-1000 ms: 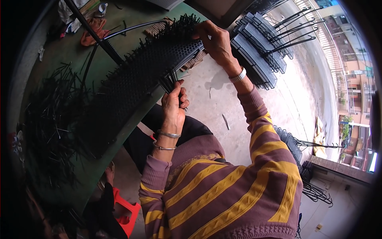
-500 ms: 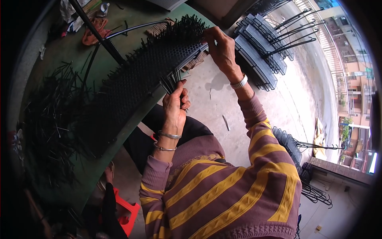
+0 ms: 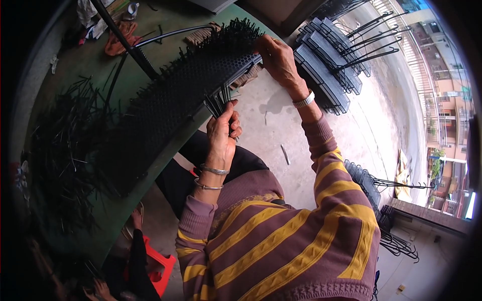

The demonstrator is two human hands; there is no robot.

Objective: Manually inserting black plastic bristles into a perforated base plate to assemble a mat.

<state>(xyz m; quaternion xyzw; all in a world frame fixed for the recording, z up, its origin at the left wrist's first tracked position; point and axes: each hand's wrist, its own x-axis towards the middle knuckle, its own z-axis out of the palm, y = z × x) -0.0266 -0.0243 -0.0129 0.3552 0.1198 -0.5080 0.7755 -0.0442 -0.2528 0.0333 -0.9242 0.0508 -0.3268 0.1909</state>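
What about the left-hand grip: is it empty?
No, the left-hand grip holds a bunch of thin, straight, black strips whose ends fan out above the thumb.

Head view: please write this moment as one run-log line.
left hand: grips thin black strips | right hand: at upper-right end of black perforated panel | green table: beneath panel

Your left hand (image 3: 222, 128) grips a bundle of black rods (image 3: 217, 103), tips fanned at the near edge of the perforated panel (image 3: 165, 103); your right hand (image 3: 277, 60) is at its far end, fingertip contact unclear. Panel lies on the green table (image 3: 118, 220), beside a loose black pile (image 3: 65, 155); racks (image 3: 319, 60) stand right of your right hand.
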